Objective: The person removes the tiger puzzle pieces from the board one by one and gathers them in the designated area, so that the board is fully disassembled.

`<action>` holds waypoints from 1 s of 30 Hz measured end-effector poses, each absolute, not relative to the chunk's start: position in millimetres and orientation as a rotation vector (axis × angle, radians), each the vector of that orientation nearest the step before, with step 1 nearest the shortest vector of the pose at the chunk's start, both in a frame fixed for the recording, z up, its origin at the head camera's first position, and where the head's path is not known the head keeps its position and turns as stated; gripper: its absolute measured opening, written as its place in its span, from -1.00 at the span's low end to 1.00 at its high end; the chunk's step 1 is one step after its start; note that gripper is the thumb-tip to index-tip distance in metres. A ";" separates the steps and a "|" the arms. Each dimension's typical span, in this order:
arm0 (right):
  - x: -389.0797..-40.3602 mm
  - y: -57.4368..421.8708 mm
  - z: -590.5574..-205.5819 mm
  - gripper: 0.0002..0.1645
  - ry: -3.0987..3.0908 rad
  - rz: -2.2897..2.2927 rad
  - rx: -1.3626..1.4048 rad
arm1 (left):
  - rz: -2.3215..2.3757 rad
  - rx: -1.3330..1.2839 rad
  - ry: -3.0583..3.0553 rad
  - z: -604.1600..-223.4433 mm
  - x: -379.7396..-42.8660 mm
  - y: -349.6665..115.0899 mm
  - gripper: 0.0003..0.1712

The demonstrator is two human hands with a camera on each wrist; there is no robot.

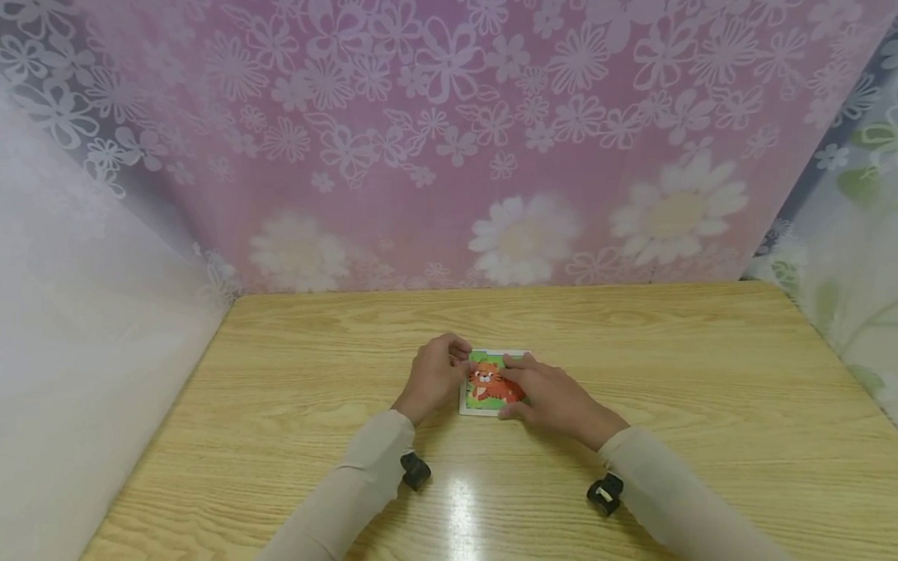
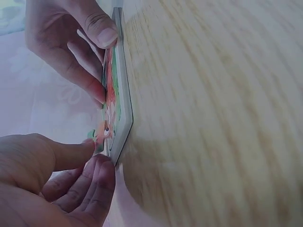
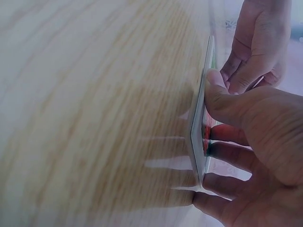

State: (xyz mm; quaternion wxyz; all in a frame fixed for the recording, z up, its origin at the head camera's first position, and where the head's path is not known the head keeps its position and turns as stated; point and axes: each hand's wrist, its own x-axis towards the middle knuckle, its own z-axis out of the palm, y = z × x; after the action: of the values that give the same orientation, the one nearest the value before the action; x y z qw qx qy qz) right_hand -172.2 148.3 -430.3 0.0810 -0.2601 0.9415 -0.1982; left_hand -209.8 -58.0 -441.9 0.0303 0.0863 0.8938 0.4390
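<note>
A flat picture puzzle board (image 1: 483, 412) with a white rim lies on the table, showing an orange tiger on green. At its left side, my left hand (image 1: 434, 375) pinches a small puzzle piece (image 2: 99, 137) between thumb and fingers. That piece bears part of the tiger's face and tilts up from the board in the left wrist view. My right hand (image 1: 556, 400) holds the board's right part, its thumb (image 3: 215, 80) on the near rim and its other fingers spread over the picture and the far right edge. They hide much of the tiger's body.
The wooden table (image 1: 305, 350) has a pale grain and a bright light reflection near the front. A pink flowered curtain (image 1: 424, 147) hangs behind it, with pale curtains on both sides. Black wrist cameras (image 1: 415, 471) sit below both sleeves.
</note>
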 end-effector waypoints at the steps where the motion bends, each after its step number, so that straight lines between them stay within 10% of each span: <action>1: -172.0 148.1 -430.2 -0.16 2.814 -0.592 -0.778 | 1.362 0.261 2.757 -442.0 -209.5 -58.4 -0.83; 30: -170.7 149.6 -429.9 -0.17 2.811 -0.602 -0.787 | 1.498 0.092 2.703 -435.1 -211.0 -125.2 -0.81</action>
State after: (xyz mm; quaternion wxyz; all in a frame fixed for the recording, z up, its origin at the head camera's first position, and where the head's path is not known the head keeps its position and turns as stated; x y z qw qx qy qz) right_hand -170.7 149.6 -429.9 0.0806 -0.2632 0.9400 -0.2015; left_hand -211.0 -125.2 -435.1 0.0247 0.0299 0.8740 0.4844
